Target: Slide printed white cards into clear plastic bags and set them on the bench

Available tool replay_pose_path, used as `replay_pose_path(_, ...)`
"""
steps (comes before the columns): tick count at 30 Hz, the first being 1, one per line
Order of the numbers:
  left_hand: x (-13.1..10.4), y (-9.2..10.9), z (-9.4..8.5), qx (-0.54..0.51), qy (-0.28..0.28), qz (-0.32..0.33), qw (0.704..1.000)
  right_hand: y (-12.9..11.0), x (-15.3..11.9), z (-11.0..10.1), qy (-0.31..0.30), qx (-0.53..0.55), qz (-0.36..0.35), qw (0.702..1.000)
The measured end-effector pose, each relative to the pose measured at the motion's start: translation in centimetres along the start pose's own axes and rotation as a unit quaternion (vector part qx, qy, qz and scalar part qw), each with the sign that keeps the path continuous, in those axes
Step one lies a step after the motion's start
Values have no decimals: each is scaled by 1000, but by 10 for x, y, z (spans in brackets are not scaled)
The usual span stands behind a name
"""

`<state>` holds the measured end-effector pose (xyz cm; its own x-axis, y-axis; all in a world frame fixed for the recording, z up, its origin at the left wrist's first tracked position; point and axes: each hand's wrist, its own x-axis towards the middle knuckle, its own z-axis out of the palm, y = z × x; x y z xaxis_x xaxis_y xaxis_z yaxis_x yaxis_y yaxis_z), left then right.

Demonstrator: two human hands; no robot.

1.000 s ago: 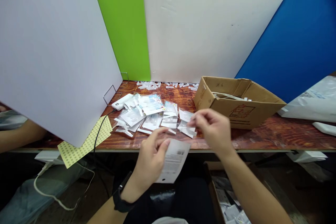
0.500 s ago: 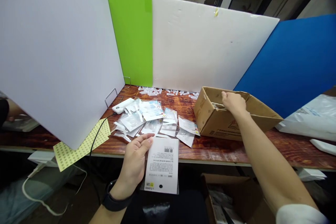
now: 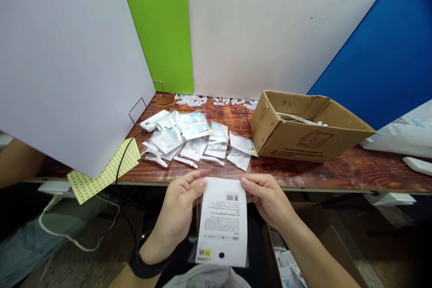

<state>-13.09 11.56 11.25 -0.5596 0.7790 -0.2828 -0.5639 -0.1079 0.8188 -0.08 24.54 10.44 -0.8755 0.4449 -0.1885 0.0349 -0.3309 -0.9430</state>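
A white printed card in a clear plastic sleeve [image 3: 222, 220] is held upright in front of me, its barcode side facing me and its hang hole at the bottom. My left hand [image 3: 184, 204] pinches its upper left corner between thumb and fingers. At the upper right corner, my right hand [image 3: 268, 195] pinches it too. Just beyond, on the table, lies a loose pile of packaged cards and clear bags [image 3: 194, 137]. To the right of the pile stands a cardboard box [image 3: 303, 141] with flat white items inside.
Small white plastic pieces [image 3: 192, 100] lie along the back panel. A white device [image 3: 154, 120] with a black cable sits left of the pile. Yellow dotted sticker sheets [image 3: 104, 168] overhang the table edge. Below right, an open carton [image 3: 286, 261] holds packets. Another person's arm [image 3: 20, 162] shows at left.
My right hand has come out of the cardboard box and back to the card, taking its upper right corner. The view has tilted downward. My left hand keeps its hold.
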Motion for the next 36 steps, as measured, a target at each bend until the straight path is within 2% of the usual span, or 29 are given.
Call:
replay_pose_path(2,-9,-1,-8,17,-15,-38,999,9,-9,-4,2,18,27,999)
replay_pose_path(6,-26,-13,-26,33,-35,-118,992,34,-31,-7,52,-12,46,998)
replay_pose_path(11,-41,-33,-43,22,-18,-161,986,55,-53,-2,57,-84,5,995)
replay_pose_path(16,-50,-41,-52,43,8,-144,989,52,-60,4,32,-174,-64,982)
replay_pose_path(25,-53,-41,-57,58,6,-133,989,46,-62,3,-17,-216,-120,969)
replay_pose_path(29,-54,-42,-60,75,-7,-132,988,46,-64,-3,-49,-205,-108,972)
replay_pose_path(32,-55,-43,-62,91,-16,-105,990,51,-64,-3,-54,-144,-85,984)
replay_pose_path(36,-59,-46,-64,110,-34,-46,992,59,-64,5,17,-94,-12,995)
